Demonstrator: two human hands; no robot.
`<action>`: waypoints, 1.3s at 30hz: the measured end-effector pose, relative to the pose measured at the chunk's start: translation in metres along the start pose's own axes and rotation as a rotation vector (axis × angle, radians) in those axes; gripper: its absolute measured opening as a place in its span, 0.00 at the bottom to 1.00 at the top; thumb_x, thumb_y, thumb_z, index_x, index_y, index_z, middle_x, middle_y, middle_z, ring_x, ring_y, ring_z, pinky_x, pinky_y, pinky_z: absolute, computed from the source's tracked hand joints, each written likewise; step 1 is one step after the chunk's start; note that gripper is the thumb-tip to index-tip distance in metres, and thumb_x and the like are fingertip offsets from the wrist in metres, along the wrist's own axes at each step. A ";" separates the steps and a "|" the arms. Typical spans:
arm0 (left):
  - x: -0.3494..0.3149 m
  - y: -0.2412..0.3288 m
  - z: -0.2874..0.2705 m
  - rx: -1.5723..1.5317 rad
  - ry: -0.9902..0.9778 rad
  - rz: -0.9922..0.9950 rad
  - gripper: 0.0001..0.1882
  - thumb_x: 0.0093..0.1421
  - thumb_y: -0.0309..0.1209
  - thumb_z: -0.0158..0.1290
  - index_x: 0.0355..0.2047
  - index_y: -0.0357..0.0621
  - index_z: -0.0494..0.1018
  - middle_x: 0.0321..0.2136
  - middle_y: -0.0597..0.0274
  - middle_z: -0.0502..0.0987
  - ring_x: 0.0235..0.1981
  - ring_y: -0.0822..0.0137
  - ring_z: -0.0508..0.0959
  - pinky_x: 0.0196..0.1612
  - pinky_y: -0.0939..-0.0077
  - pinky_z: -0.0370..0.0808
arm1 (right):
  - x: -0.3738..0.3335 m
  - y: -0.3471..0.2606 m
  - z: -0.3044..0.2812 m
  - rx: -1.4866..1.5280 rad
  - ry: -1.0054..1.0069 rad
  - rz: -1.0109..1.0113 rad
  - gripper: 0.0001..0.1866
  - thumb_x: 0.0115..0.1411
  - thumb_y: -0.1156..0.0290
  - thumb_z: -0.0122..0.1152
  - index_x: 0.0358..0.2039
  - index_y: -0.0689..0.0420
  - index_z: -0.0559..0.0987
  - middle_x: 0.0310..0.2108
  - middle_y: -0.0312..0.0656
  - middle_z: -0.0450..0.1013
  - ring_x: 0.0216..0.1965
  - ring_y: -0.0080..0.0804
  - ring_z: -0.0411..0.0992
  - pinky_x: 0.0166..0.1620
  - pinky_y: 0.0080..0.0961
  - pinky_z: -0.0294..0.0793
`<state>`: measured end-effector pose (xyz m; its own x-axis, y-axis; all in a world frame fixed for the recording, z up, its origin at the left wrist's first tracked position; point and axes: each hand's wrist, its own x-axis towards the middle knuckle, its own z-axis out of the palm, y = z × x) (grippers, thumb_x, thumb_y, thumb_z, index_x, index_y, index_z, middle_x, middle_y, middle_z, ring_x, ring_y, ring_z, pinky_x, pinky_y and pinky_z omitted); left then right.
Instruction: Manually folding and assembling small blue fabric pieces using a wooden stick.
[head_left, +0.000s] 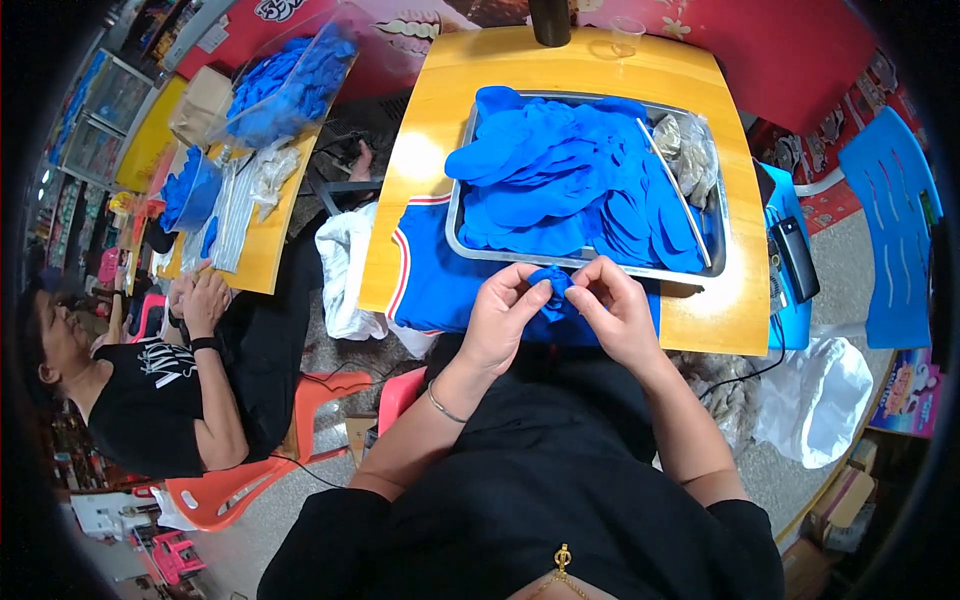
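Note:
My left hand and my right hand meet at the near edge of a metal tray. Both pinch a small bunched piece of blue fabric between thumbs and fingertips. Its folds partly hide behind my fingers. Beyond it, the metal tray bears a heap of flat, rounded blue fabric pieces. A thin white stick lies along the heap's right side. Clear plastic bags with brownish contents sit in the tray's right end. Under the tray's near left side spreads a blue cloth with red and white trim.
A dark cylinder and a clear cup stand at the yellow table's far edge. At right are a blue chair and a white sack. Leftward, another person sits by a table with blue pieces.

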<state>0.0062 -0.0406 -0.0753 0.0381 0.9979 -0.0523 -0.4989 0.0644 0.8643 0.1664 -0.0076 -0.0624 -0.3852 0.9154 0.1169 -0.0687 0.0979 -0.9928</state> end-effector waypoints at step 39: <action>0.000 -0.003 0.011 -0.277 0.036 -0.068 0.08 0.61 0.33 0.48 0.39 0.47 0.66 0.38 0.67 0.72 0.42 0.77 0.70 0.47 0.81 0.64 | 0.005 -0.004 -0.001 -0.145 0.109 -0.148 0.11 0.54 0.75 0.56 0.39 0.61 0.75 0.25 0.40 0.70 0.25 0.24 0.67 0.28 0.18 0.65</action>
<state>0.0174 -0.0409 -0.0728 0.0509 0.9906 -0.1272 -0.7143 0.1251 0.6886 0.1654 -0.0032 -0.0574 -0.2786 0.9229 0.2657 0.0186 0.2818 -0.9593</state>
